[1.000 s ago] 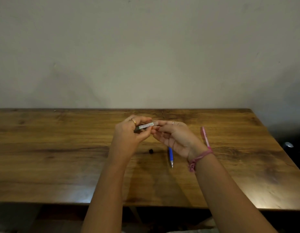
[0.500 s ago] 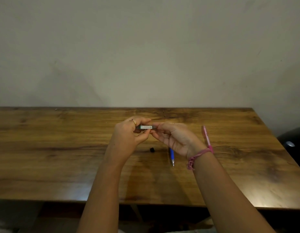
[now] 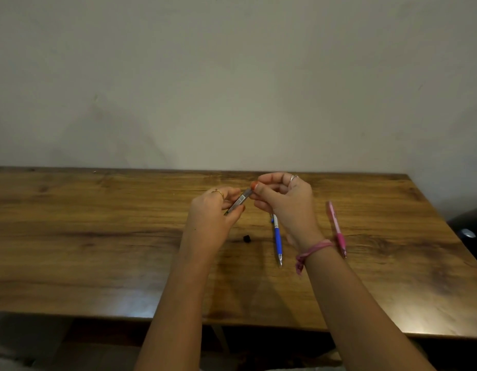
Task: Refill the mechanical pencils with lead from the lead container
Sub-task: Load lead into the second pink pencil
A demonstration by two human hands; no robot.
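Observation:
My left hand [image 3: 213, 210] grips a slim grey lead container [image 3: 238, 201] with a white label, tilted up toward the right. My right hand [image 3: 285, 199] has its fingers curled and pinches the container's upper end. Whether a lead is between those fingers is too small to tell. A blue mechanical pencil [image 3: 277, 238] lies on the wooden table [image 3: 98, 236] below my right hand, its upper part hidden by the hand. A pink mechanical pencil [image 3: 337, 228] lies to the right of my right wrist. A small black cap [image 3: 247, 238] sits on the table between my forearms.
A plain wall rises behind the table's far edge. A dark rounded object [image 3: 470, 231] stands off the table's right side. The table's near edge runs across below my forearms.
The container has tilted from level to slanting up toward the right. My right hand has turned over so its back faces me, fingers curled at the container's end.

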